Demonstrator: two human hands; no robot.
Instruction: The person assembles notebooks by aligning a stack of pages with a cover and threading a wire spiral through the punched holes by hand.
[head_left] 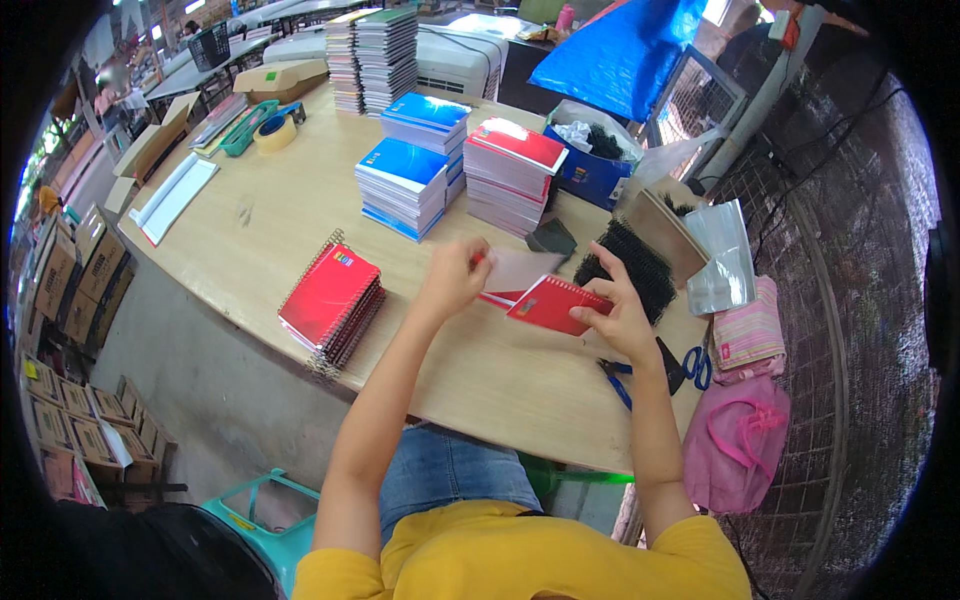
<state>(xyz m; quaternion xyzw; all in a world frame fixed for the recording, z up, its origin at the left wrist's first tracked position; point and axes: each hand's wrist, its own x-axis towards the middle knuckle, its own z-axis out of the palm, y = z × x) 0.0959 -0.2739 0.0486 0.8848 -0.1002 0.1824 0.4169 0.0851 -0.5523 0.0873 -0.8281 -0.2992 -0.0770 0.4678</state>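
A small red-covered notebook [548, 304] is held over the table between my two hands. My right hand [622, 310] grips its right side, thumb on the red cover and fingers behind. My left hand [458, 275] is closed in a pinch on pale sheets [520, 270] and a red cover edge that fan out from the notebook's left side. Beside my right hand lies a bundle of black binding coils [645, 268]. Left of my left forearm sits a pile of red spiral-bound notebooks [330, 298] with coils along their edges.
Stacks of blue notebooks [402, 180] and red notebooks [510, 165] stand farther back, near a blue box [590, 180]. Blue-handled scissors [697, 368] and blue-handled pliers [618, 380] lie by my right forearm. A pink bag [735, 440] hangs at the table's right edge. Tape [275, 133] sits far left.
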